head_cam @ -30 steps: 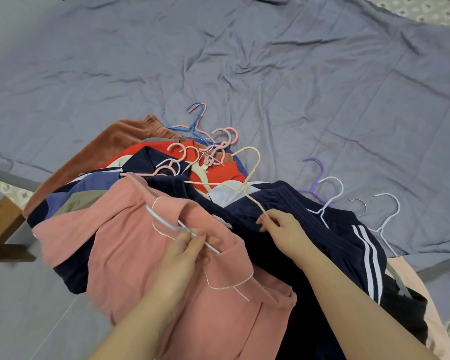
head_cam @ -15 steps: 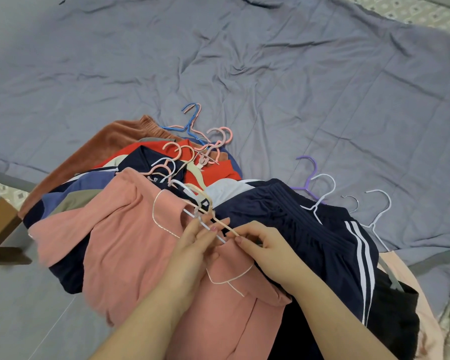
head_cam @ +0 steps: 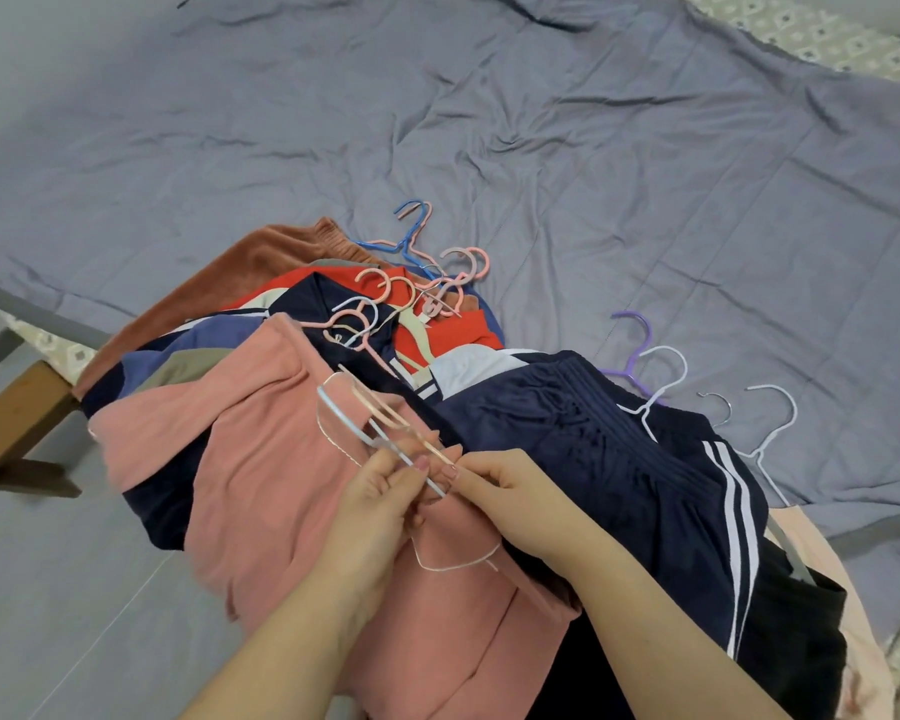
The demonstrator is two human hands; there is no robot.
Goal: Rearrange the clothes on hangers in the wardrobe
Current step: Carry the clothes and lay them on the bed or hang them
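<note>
A pile of clothes on hangers lies at the near edge of a bed. On top is a pink garment (head_cam: 281, 485); to its right lies a navy garment with white stripes (head_cam: 619, 459). My left hand (head_cam: 380, 501) pinches a light blue hanger (head_cam: 354, 426) and a pale pink hanger (head_cam: 385, 413) that lie together on the pink garment. My right hand (head_cam: 500, 485) touches the same hangers from the right, fingertips against my left. Several pink and blue hanger hooks (head_cam: 437, 283) stick out behind the pile.
The grey-blue bedsheet (head_cam: 489, 122) spreads wide behind the pile. Purple, white and metal hanger hooks (head_cam: 661, 376) lie right of the navy garment. A brown wooden bed frame piece (head_cam: 11, 423) sits at the left, over grey floor.
My right hand carried a pale hanger leftward from the navy garment to the one in my left hand. Both hands now meet at the two hangers.
</note>
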